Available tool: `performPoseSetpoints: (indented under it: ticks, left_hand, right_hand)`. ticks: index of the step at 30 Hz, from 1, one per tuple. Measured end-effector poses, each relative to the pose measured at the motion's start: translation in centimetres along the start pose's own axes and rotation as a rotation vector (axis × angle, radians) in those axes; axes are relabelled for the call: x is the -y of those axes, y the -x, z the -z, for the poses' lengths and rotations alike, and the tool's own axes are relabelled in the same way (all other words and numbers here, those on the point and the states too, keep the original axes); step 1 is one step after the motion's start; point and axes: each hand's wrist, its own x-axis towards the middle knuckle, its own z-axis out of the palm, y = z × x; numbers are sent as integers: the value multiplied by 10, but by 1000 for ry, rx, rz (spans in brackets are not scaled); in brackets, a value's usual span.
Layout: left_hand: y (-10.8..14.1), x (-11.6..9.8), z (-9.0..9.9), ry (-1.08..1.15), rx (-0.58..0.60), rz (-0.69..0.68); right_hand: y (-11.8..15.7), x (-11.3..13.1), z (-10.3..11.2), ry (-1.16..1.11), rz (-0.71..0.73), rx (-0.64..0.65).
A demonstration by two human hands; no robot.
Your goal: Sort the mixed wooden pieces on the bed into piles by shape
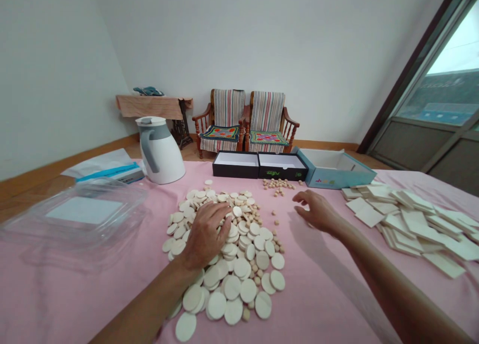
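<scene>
My left hand (208, 229) rests on a heap of pale round wooden discs (232, 287), fingers stretched over its upper part and thumb apart. Its fingertips are partly hidden among the pieces, and I see nothing gripped there. Small wooden cubes (276, 222) lie mixed in along the heap's right side. My right hand (315, 209) hovers above the cloth to the right of the heap, fingers loosely bent and apart, holding nothing. Just beyond it is a small group of wooden cubes (279, 184).
A pink cloth (310, 294) covers the table. Two black boxes (235, 172) and a light-blue box (329, 176) stand at the back. Square wooden tiles (407, 221) are piled right. Left are a white jug (164, 157), a clear plastic container (123, 196) and a blue-and-white box (127, 174).
</scene>
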Motion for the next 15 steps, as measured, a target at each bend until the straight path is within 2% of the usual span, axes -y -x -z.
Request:
performPoseSetpoints:
  ticks: [3,7,11,15]
  left_hand:
    - [1,1,1,15,-43,5]
    - [1,2,3,31,-62,19]
    - [1,2,5,35,-49,9]
    - [1,2,5,38,-36,13]
  right_hand:
    - [-36,37,-22,-126,117,77]
    - [-82,77,-53,-80,181,119]
    - [-112,97,-79,-26,165,136]
    - [-120,105,-90,-25,125,148]
